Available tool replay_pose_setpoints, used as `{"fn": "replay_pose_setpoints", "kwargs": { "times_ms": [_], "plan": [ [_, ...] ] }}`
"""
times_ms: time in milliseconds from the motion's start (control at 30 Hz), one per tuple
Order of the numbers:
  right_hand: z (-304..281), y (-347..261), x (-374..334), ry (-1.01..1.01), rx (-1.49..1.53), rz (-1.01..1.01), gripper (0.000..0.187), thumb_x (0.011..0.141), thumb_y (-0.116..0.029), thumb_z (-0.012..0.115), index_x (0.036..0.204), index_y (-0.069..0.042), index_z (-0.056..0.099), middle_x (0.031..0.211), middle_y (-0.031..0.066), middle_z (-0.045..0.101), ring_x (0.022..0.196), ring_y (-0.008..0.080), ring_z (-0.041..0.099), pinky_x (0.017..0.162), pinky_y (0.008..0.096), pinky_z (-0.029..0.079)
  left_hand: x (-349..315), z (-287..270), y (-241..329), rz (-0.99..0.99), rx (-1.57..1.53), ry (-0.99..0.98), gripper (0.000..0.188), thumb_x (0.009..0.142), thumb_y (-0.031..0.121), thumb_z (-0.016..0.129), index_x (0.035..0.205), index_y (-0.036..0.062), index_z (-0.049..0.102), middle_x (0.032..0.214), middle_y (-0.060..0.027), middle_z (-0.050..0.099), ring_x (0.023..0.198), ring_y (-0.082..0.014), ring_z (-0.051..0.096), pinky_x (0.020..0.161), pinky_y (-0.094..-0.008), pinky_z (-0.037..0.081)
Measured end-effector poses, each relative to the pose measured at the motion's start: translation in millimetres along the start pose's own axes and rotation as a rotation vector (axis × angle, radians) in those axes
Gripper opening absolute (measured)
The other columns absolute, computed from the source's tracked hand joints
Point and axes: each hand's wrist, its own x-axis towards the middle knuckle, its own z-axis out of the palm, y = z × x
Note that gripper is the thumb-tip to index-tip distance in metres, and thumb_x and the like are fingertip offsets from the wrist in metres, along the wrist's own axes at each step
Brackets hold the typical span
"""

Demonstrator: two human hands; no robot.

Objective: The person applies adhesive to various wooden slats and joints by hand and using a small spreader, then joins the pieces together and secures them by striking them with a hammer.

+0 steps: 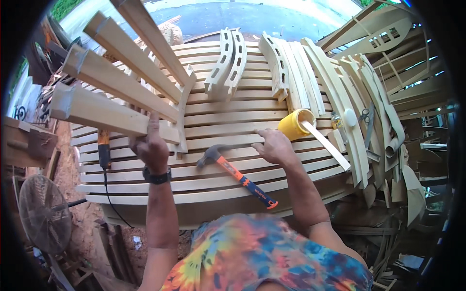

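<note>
My left hand (151,145), with a dark watch on the wrist, grips a frame of several pale wooden slats (114,80) joined to a curved rail (183,114), tilted up off a stack of long curved slats (218,126). My right hand (274,145) rests with fingers spread on that stack, holding nothing. Between the hands lies a claw hammer (238,175) with an orange and black handle, head toward my left hand. A yellow pot (295,123) with a flat wooden stick (324,143) in it stands just right of my right hand.
Curved slotted rails (225,63) lie at the back of the stack. More bent wood pieces (359,106) pile up at the right, with pliers (366,116) on them. An orange-handled corded tool (104,150) lies at the left. A fan (43,213) stands on the dirt floor lower left.
</note>
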Motion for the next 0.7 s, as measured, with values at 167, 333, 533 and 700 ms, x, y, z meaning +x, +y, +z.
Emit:
{"fn": "replay_pose_setpoints", "kwargs": {
  "times_ms": [167,333,533,700],
  "plan": [
    [0.2,-24.9,23.2,0.065,-0.035,-0.064,0.054,0.091,-0.029,0.070,0.138,-0.004,0.062,0.128,0.0221,0.067,0.121,0.0369,0.063,0.105,0.0466,0.050,-0.9,25.2,18.4,-0.215,-0.245,0.061,0.022,0.096,0.013,0.072,0.103,-0.0072,0.073,0.094,-0.0166,0.075,0.084,-0.0237,0.072,0.074,-0.0368,0.055],
    [9.7,-32.9,84.3,0.388,0.239,-0.156,0.064,0.090,-0.031,0.075,0.142,0.001,0.056,0.123,0.0263,0.068,0.106,0.0389,0.069,0.097,0.0454,0.054,-10.0,32.7,13.1,-0.301,-0.460,-0.112,0.045,0.095,0.009,0.072,0.134,-0.0085,0.058,0.116,-0.0177,0.072,0.096,-0.0184,0.069,0.080,-0.0319,0.055],
    [-22.1,-102.0,157.0,0.574,0.093,-0.205,0.058,0.090,-0.032,0.071,0.130,0.008,0.056,0.108,0.0246,0.072,0.105,0.0422,0.069,0.092,0.0500,0.054,3.5,33.6,38.8,-0.255,-0.501,-0.156,0.077,0.087,0.001,0.071,0.155,-0.0069,0.034,0.144,-0.0266,0.056,0.124,-0.0307,0.064,0.100,-0.0363,0.053],
    [-48.4,-155.4,200.5,0.364,-0.019,0.172,0.080,0.096,-0.028,0.064,0.155,0.010,0.026,0.122,0.0259,0.070,0.115,0.0367,0.069,0.093,0.0432,0.057,2.6,36.0,39.2,-0.136,-0.483,-0.152,0.081,0.087,0.000,0.073,0.156,-0.0076,0.030,0.147,-0.0267,0.052,0.131,-0.0312,0.058,0.106,-0.0379,0.050]
  ]
}}
